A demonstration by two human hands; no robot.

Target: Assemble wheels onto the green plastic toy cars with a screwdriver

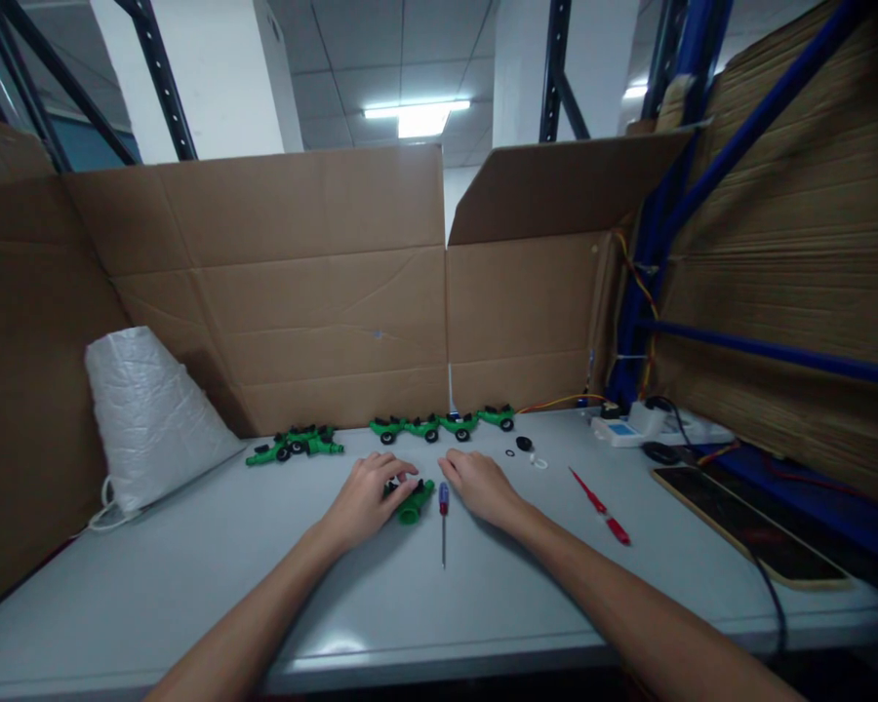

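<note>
My left hand (370,499) rests on the table with its fingers curled round a green toy vehicle (411,509). Part of that toy, with its black pieces, is hidden beneath the fingers. Just right of it, my right hand (477,482) has its fingers curled in and pressed together. Whatever they may hold is hidden. Between the two hands lies a screwdriver (443,502) with a blue-purple handle, its metal shaft pointing toward me; neither hand grips it.
Several green toy vehicles (459,426) line the back, with more (293,445) to the left. Small black (525,444) and white rings (539,464) lie right of centre. A red screwdriver (600,505), power strip (618,433), dark panel (753,531) and white bag (153,419) surround the workspace.
</note>
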